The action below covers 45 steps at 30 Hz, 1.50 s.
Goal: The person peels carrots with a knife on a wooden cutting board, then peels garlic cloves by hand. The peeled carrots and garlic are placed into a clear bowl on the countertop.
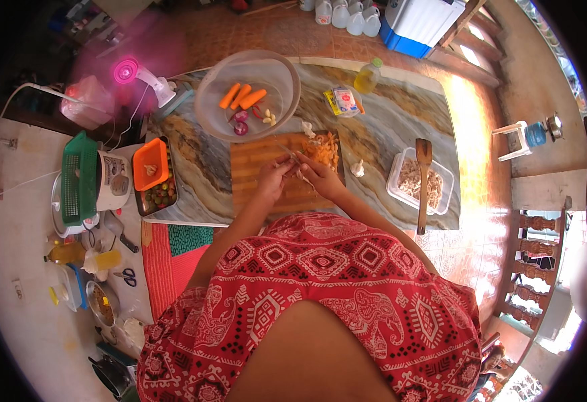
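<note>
Over a wooden cutting board (251,186), my left hand (273,176) and my right hand (321,176) meet at the fingertips. Between them is a small pale piece, probably a garlic clove, with what looks like a thin blade pointing up-left. Which hand holds which is unclear. Orange and pale peelings (323,149) lie on the board's right side. Behind it, a translucent plastic basin (205,113) holds peeled carrots (253,99), red onions (240,128), garlic cloves (269,118) and red chilies. A garlic bulb (358,169) sits right of the board, and garlic pieces (308,129) lie at its back edge.
A wooden spatula (423,186) lies across a plastic container (395,188) of shredded food at right. Seasoning packets (345,100) and a yellow-liquid bottle (368,76) stand behind. At left, an orange tray (150,163) rests on a dark tray of small vegetables; scissors (126,277) lie nearer.
</note>
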Each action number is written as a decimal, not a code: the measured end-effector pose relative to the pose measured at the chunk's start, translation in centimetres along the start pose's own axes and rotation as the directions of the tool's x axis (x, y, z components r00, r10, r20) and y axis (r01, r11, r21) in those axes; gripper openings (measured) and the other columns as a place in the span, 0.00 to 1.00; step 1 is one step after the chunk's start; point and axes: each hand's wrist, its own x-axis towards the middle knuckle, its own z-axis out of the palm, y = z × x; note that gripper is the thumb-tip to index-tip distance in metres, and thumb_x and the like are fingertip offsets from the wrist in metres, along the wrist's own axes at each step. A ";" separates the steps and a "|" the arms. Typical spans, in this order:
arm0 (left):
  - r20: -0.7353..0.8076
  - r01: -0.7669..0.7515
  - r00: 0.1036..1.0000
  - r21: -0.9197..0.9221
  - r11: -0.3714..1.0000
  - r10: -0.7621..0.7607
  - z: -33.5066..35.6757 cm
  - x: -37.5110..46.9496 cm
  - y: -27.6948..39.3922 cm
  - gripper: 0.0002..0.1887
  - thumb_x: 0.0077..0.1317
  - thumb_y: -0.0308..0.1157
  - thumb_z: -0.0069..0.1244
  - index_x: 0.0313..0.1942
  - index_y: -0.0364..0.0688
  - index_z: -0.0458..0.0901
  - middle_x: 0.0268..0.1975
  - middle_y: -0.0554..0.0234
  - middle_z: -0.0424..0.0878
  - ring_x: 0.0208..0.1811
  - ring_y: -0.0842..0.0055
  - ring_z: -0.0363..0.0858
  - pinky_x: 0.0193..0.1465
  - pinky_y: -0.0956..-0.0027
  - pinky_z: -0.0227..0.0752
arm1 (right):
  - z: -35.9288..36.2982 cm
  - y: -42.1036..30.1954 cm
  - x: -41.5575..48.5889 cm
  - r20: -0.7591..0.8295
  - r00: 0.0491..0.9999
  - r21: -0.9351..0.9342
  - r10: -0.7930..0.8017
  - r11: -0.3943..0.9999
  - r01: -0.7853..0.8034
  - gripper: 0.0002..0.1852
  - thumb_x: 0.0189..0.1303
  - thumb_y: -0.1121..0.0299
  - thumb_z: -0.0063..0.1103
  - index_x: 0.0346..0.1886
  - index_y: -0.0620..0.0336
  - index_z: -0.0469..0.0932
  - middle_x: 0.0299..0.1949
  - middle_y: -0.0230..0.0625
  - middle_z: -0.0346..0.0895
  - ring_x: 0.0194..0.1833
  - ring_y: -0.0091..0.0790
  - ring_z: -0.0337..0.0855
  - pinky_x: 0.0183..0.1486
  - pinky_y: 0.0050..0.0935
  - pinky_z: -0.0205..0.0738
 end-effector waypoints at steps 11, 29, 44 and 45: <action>-0.013 0.023 1.000 -0.042 0.999 -0.024 0.8 -0.5 0.8 0.16 0.65 0.23 0.49 0.53 0.33 0.74 0.48 0.58 0.80 0.49 0.75 0.80 0.52 0.74 0.76 | -1.5 -2.8 -0.2 0.167 0.885 0.344 0.435 0.815 -0.466 0.25 0.71 0.55 0.42 0.68 0.52 0.61 0.50 0.34 0.75 0.49 0.25 0.74 0.55 0.25 0.66; -0.027 -0.013 1.000 0.073 0.997 0.015 0.6 -0.5 0.4 0.15 0.65 0.23 0.49 0.53 0.34 0.74 0.45 0.60 0.82 0.46 0.75 0.82 0.50 0.73 0.76 | -0.6 -1.1 -0.5 -0.010 0.993 -0.016 -0.117 0.993 0.117 0.23 0.71 0.57 0.41 0.67 0.52 0.63 0.49 0.34 0.77 0.45 0.27 0.76 0.50 0.27 0.68; -0.048 -0.035 0.998 0.075 0.997 0.038 0.6 -0.1 0.7 0.15 0.63 0.21 0.49 0.51 0.34 0.75 0.46 0.59 0.81 0.44 0.73 0.82 0.47 0.72 0.78 | -0.4 -1.5 -0.2 -0.014 0.995 -0.016 -0.101 0.995 0.100 0.24 0.71 0.55 0.43 0.68 0.46 0.61 0.50 0.39 0.77 0.48 0.28 0.76 0.52 0.25 0.66; -0.043 -0.037 0.998 0.069 0.997 0.040 0.6 -0.1 0.6 0.14 0.63 0.21 0.50 0.50 0.34 0.75 0.45 0.60 0.81 0.43 0.72 0.83 0.47 0.72 0.78 | -0.4 -1.6 -0.3 -0.030 0.990 -0.045 -0.137 0.990 0.136 0.24 0.70 0.55 0.43 0.68 0.46 0.61 0.51 0.41 0.77 0.49 0.29 0.76 0.53 0.26 0.67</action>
